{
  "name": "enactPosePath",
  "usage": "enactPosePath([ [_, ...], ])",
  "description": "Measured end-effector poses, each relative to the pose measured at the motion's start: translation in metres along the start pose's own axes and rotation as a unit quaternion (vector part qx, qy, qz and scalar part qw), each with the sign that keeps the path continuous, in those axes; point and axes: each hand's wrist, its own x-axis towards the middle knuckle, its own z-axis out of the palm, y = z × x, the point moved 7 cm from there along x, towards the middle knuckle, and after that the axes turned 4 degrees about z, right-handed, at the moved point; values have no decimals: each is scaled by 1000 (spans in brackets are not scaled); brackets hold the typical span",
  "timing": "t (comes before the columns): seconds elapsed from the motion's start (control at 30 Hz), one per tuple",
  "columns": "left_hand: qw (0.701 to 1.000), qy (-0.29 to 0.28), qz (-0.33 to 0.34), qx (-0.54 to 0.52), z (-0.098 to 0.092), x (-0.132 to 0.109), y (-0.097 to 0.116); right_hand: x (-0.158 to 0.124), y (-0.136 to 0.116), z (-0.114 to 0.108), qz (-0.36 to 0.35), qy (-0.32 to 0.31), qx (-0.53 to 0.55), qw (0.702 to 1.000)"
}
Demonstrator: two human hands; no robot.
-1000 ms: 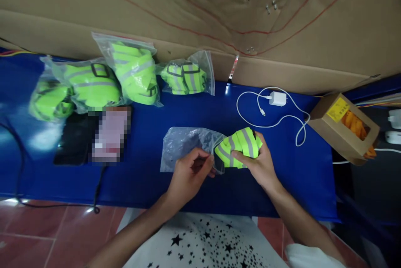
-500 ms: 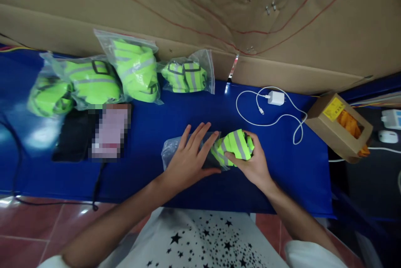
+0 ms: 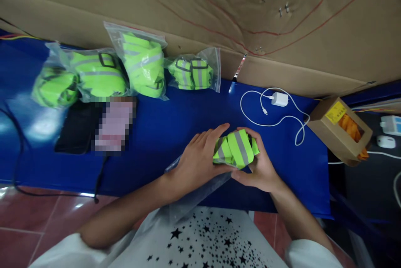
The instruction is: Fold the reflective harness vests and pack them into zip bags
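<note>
Between my hands is a folded neon-yellow reflective vest with grey stripes, its left end partly inside a clear plastic bag. My left hand wraps round the bagged left end, fingers behind and thumb along the near side. My right hand grips the right end, with its fingers curled behind the bundle and its thumb at the lower edge. Beneath my left hand and forearm the bag hangs down toward the table's front edge. Part of the bag is hidden by that hand.
Several bagged yellow vests line the back of the blue table. A phone and a black flat item lie at left. At right are a white charger with its cable and a cardboard box holding orange material.
My left hand has moved right and closed round the bagged end of the vest; before, it lay spread over the bag. The bag's loose part now hangs lower, toward me.
</note>
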Motion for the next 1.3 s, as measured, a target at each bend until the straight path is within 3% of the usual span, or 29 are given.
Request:
enactPosePath([
  [0.07, 996, -35, -28, -72, -1, -4, 0, -2, 6, -1, 25, -23, 53, 998],
  [0.17, 969, -123, -89, -197, -1, -7, -6, -3, 16, -11, 71, 24, 76, 994],
  [0.23, 950, -151, -131, -241, -6, -5, -13, -2, 17, -14, 69, 39, 82, 993],
  [0.3, 941, -188, -164, -228, -9, -1, -18, -2, 12, -12, 41, 22, 102, 994],
  [0.43, 911, -330, -161, -189, -3, 1, -10, -7, 2, 3, 12, -64, 186, 980],
  [0.5, 905, -350, -148, -189, -4, 0, -1, -13, 2, 8, 23, -79, 204, 976],
  [0.63, 917, -323, -141, -189, -8, -5, 10, -23, -9, 12, 2, -104, 195, 975],
  [0.8, 948, -244, -126, -159, -15, -11, 10, -29, -38, -1, -42, -22, -54, 997],
  [1.03, 979, -144, -47, -133, -15, -14, 12, -31, -54, 7, -59, -37, -237, 969],
  [1.17, 978, -139, -64, -139, -8, -7, 5, -27, -48, 10, -92, 4, -271, 958],
  [1.3, 964, -194, -67, -170, 1, -4, 5, -25, -42, 22, -89, -99, -250, 959],
])
